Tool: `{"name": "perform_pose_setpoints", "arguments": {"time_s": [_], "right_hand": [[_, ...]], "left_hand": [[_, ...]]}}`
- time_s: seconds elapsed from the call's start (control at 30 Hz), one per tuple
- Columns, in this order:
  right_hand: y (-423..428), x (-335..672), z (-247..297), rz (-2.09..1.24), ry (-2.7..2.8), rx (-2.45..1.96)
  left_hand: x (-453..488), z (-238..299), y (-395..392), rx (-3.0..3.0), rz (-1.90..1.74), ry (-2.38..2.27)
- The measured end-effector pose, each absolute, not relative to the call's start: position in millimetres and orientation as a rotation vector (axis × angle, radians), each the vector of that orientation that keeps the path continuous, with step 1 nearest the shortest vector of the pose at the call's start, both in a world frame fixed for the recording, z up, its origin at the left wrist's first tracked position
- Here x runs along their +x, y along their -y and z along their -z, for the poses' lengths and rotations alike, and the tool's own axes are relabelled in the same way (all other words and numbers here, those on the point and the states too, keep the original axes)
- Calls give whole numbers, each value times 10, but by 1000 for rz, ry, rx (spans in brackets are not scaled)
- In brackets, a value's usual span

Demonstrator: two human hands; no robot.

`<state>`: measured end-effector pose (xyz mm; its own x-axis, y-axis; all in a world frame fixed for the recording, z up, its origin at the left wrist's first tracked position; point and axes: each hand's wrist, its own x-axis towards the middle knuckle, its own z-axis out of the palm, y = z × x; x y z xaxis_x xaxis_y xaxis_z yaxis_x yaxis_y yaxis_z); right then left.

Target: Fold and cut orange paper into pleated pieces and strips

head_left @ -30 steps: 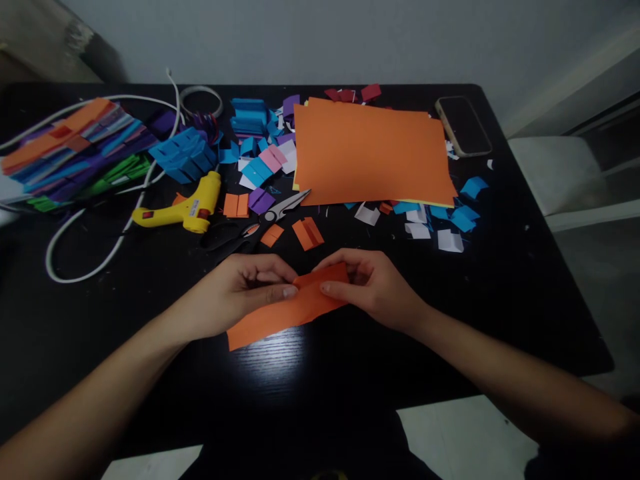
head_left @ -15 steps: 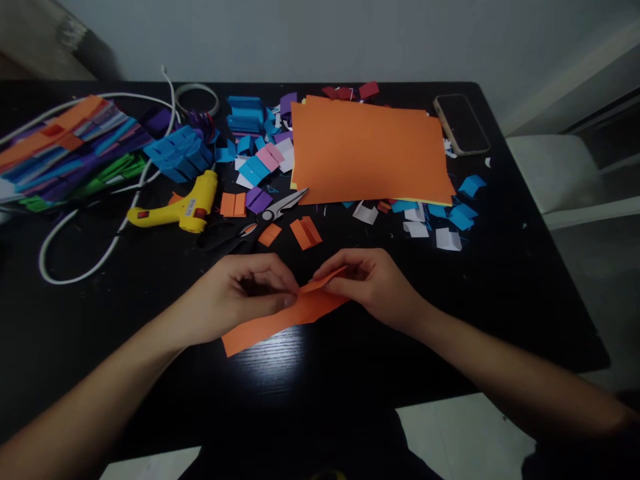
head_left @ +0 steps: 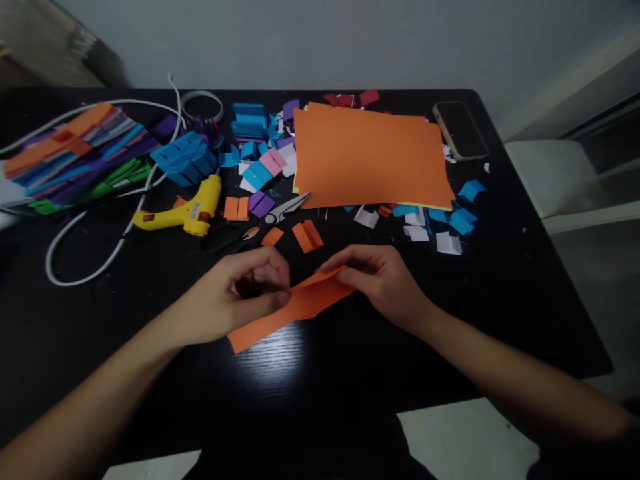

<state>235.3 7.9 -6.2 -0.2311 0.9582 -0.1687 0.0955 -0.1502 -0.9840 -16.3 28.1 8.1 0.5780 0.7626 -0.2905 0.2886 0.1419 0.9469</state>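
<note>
Between my hands a creased orange paper strip (head_left: 310,300) hangs slanted over the black table, its lower left end sticking out beneath my left hand. My left hand (head_left: 253,293) pinches the strip's upper edge with thumb and fingers. At the strip's right end, my right hand (head_left: 375,277) grips it, thumb in front and fingers behind. Just beyond my hands lie black-handled scissors (head_left: 270,219) with their blades apart, and a small folded orange paper piece (head_left: 307,236).
A stack of orange sheets (head_left: 373,160) lies at the back, with small folded paper pieces around it. On the left are a yellow glue gun (head_left: 193,210), a white cable (head_left: 53,263) and folded paper bundles (head_left: 75,157). A phone (head_left: 460,130) rests at the back right.
My left hand has shifted slightly left along the strip's upper edge, and more of the strip's face shows between the hands. Both hands still hold it. The view has tilted slightly.
</note>
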Motion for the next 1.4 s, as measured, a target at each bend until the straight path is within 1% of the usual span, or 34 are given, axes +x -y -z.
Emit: {"name": "perform_pose_setpoints", "arguments": {"time_s": [0.2,0.4,0.6,0.73,0.87,1.07,1.27,1.4], "right_hand": [[-21,2310,51,-1447,1406,-1181],[-22,2319,33,-1470,1414,-1187],[-22,2320,53,-1656,1332,-1144],[-2,2274,89,-1649,1363,-1297],[-16,2267,67,-1680,1399,-1275],[-77,2317,24,-1581,1412,-1305],[-3,2268,41,-1688,1392,-1272],[8,2264,30,-1638,1414,-1277]], "left_hand": [[-126,-95,-270,1485,-354,-988],[-127,-85,-270,1534,-273,-991],[-124,-50,-238,1533,-294,-1001],[-99,-62,-203,1552,-308,-986],[-77,-74,-189,1568,-312,-984],[-80,-70,-195,1537,-349,-1016],[-51,-66,-152,1490,-317,-998],[-36,-57,-134,1504,-346,-983]]}}
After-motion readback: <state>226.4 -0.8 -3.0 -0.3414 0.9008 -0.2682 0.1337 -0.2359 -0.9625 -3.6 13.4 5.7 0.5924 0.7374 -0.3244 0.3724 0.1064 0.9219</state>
